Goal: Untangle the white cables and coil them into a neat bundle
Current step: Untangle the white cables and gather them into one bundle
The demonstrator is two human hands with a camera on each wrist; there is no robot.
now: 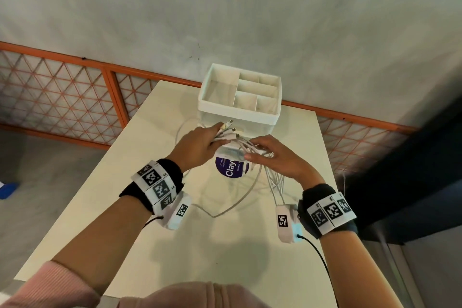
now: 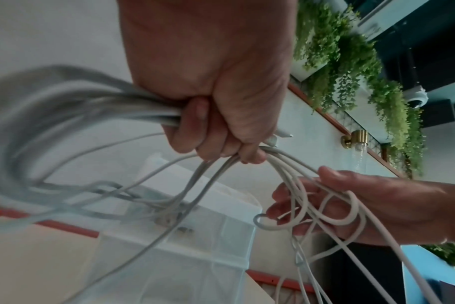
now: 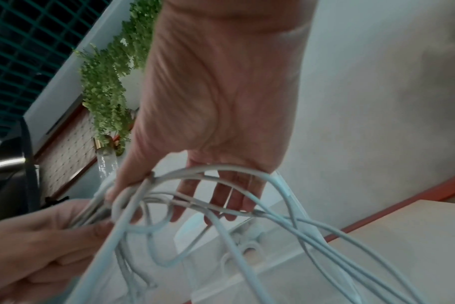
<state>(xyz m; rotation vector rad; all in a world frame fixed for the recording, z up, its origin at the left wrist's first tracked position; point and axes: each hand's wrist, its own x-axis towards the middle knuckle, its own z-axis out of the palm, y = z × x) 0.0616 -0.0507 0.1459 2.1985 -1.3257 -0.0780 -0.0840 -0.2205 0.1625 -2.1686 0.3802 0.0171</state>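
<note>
I see my two hands up over the table (image 1: 105,207), at 12 o'clock from me. My left hand (image 1: 200,146) is a tight fist around the white cables (image 1: 250,144), and their plug ends poke out past my knuckles. My right hand (image 1: 277,155) is at 3 o'clock from the left one. Its fingers (image 3: 221,195) are spread out and mostly straight, with cable loops draped over them. More cable hangs down onto the table. Under my hands sits a tub with a purple label (image 1: 231,167). Farther away, at 12 o'clock, is a white organizer box (image 1: 250,114) with compartments.
</note>
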